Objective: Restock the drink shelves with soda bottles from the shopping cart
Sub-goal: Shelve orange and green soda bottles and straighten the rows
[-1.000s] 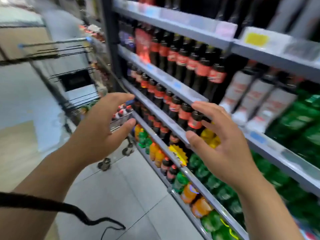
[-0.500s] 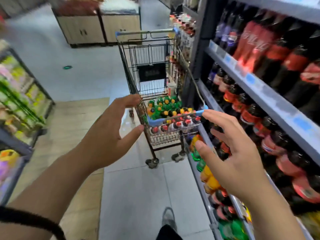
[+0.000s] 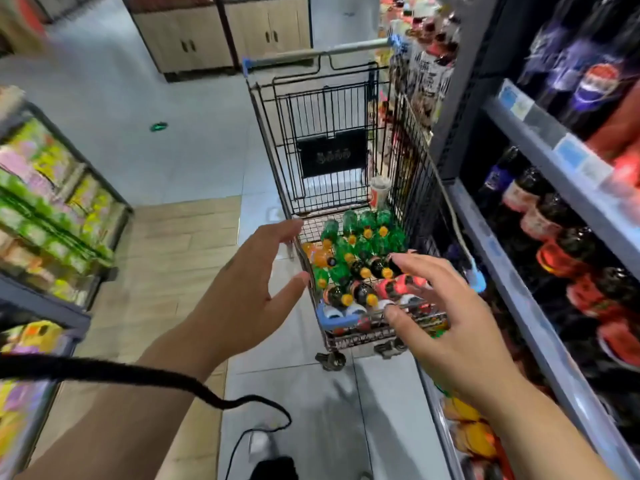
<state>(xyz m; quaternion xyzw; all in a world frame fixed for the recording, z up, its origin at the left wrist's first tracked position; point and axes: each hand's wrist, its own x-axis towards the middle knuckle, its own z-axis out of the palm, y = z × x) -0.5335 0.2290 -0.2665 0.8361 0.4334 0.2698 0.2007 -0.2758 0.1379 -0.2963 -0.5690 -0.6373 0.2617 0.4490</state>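
fetch step: both hands, left [image 3: 242,299] and right [image 3: 446,327], spread empty, reaching to cart [image 3: 346,140] at 12 o'clock; next, grip a bottle [image 3: 360,292].

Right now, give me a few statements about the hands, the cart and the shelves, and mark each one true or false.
1. Both hands are empty. True: the left hand and the right hand are open with spread fingers and hold nothing.
2. The shopping cart is empty. False: soda bottles lie in the end nearer the person.
3. The drink shelves stand on the person's right. True.
4. All the bottles in the cart are green. False: there are also orange ones and dark ones.
5. The right hand grips a bottle on the shelf. False: it reaches toward the near end of the cart.
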